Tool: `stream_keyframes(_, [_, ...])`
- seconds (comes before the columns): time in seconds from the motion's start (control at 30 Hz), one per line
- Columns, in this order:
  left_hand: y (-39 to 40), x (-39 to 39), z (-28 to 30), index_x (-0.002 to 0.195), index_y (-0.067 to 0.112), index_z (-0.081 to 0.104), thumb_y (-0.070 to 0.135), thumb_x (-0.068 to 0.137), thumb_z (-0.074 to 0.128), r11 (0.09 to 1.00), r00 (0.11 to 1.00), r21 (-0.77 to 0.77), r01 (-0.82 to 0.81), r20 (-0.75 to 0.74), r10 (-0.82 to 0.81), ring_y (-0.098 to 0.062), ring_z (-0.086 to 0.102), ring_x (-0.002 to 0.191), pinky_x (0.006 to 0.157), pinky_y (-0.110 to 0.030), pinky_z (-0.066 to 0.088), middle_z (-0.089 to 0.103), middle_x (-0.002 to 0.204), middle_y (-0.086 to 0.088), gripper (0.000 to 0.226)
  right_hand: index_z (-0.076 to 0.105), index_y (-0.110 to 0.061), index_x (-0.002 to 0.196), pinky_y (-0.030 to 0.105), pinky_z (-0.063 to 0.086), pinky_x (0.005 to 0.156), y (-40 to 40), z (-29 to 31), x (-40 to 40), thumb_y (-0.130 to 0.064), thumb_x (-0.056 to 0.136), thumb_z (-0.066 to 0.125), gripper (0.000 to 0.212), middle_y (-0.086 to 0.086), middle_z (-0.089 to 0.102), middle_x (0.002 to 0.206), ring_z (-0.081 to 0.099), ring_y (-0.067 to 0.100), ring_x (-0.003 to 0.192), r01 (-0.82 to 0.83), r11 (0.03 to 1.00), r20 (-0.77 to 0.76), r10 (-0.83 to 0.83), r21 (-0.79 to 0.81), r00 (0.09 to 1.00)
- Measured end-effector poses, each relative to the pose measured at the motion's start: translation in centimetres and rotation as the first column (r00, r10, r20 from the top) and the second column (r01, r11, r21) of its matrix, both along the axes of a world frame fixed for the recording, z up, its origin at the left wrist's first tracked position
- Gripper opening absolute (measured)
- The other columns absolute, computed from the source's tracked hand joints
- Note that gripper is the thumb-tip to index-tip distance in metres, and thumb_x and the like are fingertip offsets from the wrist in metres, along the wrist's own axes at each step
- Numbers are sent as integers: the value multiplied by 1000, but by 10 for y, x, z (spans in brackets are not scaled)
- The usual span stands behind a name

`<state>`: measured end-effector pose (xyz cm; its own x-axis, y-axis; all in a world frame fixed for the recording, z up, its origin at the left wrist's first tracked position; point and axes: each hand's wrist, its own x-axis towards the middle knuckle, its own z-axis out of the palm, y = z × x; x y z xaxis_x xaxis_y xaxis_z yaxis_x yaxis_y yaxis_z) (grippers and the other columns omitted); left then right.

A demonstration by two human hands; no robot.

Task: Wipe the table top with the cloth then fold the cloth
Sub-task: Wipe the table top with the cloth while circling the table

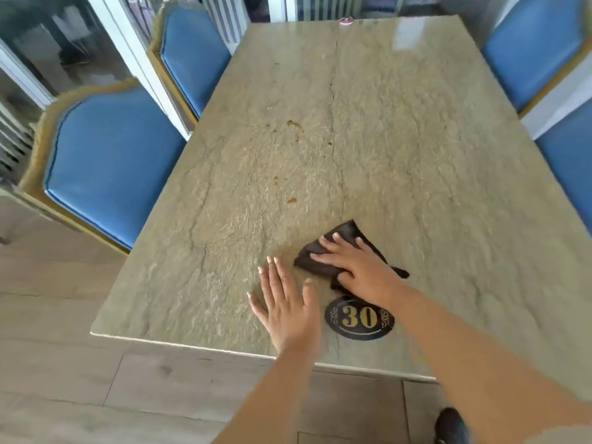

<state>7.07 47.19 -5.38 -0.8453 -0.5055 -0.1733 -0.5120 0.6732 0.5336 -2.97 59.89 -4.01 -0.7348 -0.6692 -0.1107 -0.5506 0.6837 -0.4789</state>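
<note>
While most of the view is filled by a stone-patterned table top (400, 149), blue padded chairs are seen along its sides: two chairs on the left (109, 161) (192, 59) and two on the right (535, 49) (570, 168). Pale plank flooring (64, 379) is visible below the near edge of the table. Several small brown stains (294, 124) are scattered on the surface towards the middle, well apart from the hands. An oval dark plaque (359, 318) bearing the number 30 in gold is fixed near the front edge. A dark cloth (339, 241), crumpled and partly folded, lies flat on the table just beyond the plaque. The right hand (355, 267) is pressed palm-down on the cloth with the fingers spread, not clenched around it. The left hand (288, 302) is laid flat on the bare table just beside the cloth, fingers apart, nothing being held. A dark shoe (448, 424) is seen at the bottom edge.
</note>
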Motion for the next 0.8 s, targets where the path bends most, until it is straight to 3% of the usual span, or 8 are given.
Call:
stream_keyframes(0.1, [-46, 10, 13, 154, 35, 12, 47, 93, 12, 986, 995, 148, 82, -62, -73, -8, 8, 148, 120, -39, 1, 15, 160, 13, 62, 13, -31, 151, 48, 1, 119, 8, -3, -9, -20, 97, 38, 61, 0, 2, 161, -5, 19, 148, 405, 890, -121, -387, 210, 914])
stream_keyframes(0.13, [-69, 13, 14, 152, 35, 20, 45, 94, 13, 990, 991, 102, 102, -96, -92, -10, 15, 146, 121, -39, 5, 23, 158, 12, 60, 7, -29, 152, 50, 1, 119, -3, -4, -9, -25, 98, 34, 60, 2, -3, 161, -7, 23, 148, 522, 812, -149, -500, 263, 853])
stream_keyframes(0.2, [-122, 15, 11, 151, 37, 22, 44, 95, 9, 977, 984, -120, 174, -22, -178, -8, 7, 148, 121, -42, -5, 18, 160, 11, 58, -2, -28, 152, 53, -3, 117, -43, -5, -3, -33, 99, 27, 60, 4, -11, 161, -12, 27, 147, 630, 717, -125, -625, 297, 771])
stream_keyframes(0.3, [-179, 17, 3, 149, 50, 0, 42, 99, 7, 902, 947, -299, 311, 184, -265, -6, -13, 147, 118, -49, -13, -5, 162, 16, 51, -4, -28, 152, 54, -4, 117, -117, -10, 37, -34, 99, 26, 62, 3, -14, 160, -15, 27, 146, 516, 820, -135, -498, 250, 857])
stream_keyframes(0.4, [-190, 18, -2, 146, 55, -6, 42, 98, 6, 876, 929, -312, 367, 176, -326, -4, -19, 146, 118, -50, -12, -11, 161, 18, 51, 5, -31, 152, 53, -5, 117, -151, -17, 94, -38, 94, 25, 62, 0, -7, 161, -12, 24, 147, 235, 950, -185, -198, 204, 962])
stream_keyframes(0.5, [-192, 16, -5, 146, 55, -5, 48, 95, 1, 879, 931, -310, 363, 156, -329, -4, -21, 145, 117, -50, -14, -14, 160, 19, 52, 8, -42, 149, 54, -2, 117, -121, -18, 86, -49, 89, 19, 62, -7, 0, 161, -6, 19, 148, 102, 965, -229, -45, 242, 972])
stream_keyframes(0.7, [-194, 16, -7, 147, 53, -4, 51, 90, -9, 878, 929, -305, 370, 145, -342, -6, -21, 145, 117, -53, -13, -14, 160, 19, 57, -9, -43, 148, 70, -6, 108, -128, -18, 12, -54, 93, 13, 60, -1, -16, 160, -18, 32, 145, 543, 758, -196, -507, 363, 839])
stream_keyframes(0.8, [-194, 18, -6, 148, 52, -2, 50, 91, -9, 882, 931, -299, 365, 129, -342, -5, -21, 145, 117, -52, -12, -14, 160, 20, 58, -11, -42, 148, 72, -9, 105, -163, -18, 31, -53, 93, 14, 61, 2, -19, 159, -21, 36, 143, 471, 810, -210, -423, 348, 882])
